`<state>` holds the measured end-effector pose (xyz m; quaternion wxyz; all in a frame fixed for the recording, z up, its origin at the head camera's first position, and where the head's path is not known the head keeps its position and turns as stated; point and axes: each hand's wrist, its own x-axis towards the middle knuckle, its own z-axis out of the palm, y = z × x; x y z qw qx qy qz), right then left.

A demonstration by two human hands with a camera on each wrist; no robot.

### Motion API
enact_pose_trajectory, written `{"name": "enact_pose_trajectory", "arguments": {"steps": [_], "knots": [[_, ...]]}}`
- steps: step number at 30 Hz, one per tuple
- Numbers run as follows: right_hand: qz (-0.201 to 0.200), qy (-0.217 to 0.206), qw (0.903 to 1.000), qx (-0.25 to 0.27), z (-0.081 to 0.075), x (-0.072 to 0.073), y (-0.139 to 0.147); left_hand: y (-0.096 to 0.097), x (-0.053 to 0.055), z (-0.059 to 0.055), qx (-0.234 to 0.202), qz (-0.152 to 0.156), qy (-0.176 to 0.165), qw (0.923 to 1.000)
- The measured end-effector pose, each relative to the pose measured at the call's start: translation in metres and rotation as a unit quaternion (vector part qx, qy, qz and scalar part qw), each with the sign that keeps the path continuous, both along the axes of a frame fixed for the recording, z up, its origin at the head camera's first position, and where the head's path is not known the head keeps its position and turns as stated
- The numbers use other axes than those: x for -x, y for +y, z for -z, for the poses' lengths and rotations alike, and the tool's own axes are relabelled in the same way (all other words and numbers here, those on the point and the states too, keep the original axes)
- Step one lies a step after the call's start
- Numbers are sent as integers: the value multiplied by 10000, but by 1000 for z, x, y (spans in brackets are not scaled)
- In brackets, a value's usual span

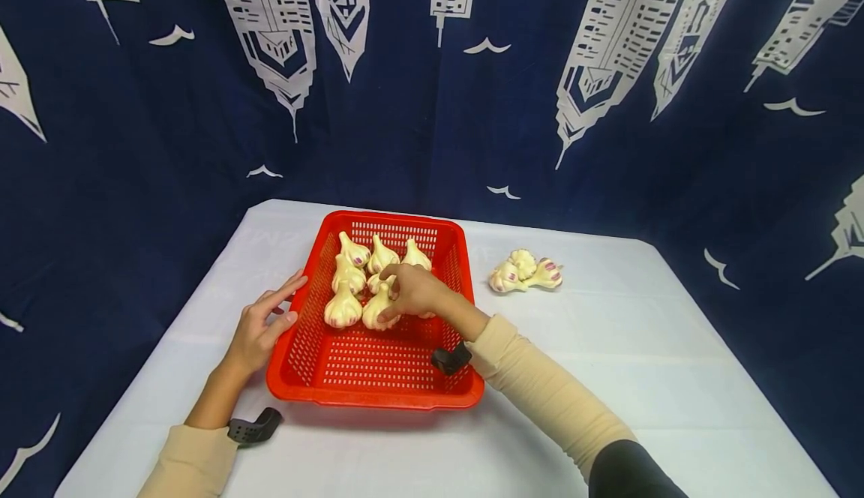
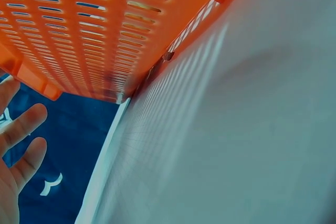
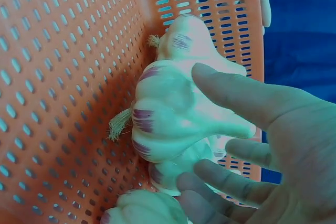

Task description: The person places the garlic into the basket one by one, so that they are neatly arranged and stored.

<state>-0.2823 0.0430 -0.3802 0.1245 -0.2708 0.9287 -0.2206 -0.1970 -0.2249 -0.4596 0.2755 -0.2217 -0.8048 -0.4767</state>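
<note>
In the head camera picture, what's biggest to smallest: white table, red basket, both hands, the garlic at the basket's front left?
1. White table
2. Red basket
3. Left hand and right hand: too alike to rank
4. Front-left garlic

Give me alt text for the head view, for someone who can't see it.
A person's right hand reaches among garlic bulbs in a red basket, the left hand at its left side. Three more bulbs lie to the right on a white table.

Basket (image 1: 378, 367) free at front; garlic bulbs (image 1: 343, 310) crowd back.
</note>
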Motion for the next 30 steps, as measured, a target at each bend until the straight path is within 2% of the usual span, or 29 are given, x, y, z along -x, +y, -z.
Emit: {"name": "enact_pose_trajectory", "arguments": {"steps": [5, 17, 22, 30], "knots": [[51, 160, 9999, 37, -9, -2, 0, 1, 1, 0, 9, 22, 18, 10000], [-83, 406, 9986, 335, -37, 5, 17, 2, 1, -2, 23, -18, 79, 10000], [70, 531, 9980, 324, -48, 7, 32, 2, 0, -2, 21, -38, 91, 9999], [381, 770, 9959, 275, -54, 12, 59, 2, 0, 0, -34, -48, 63, 10000]]}}
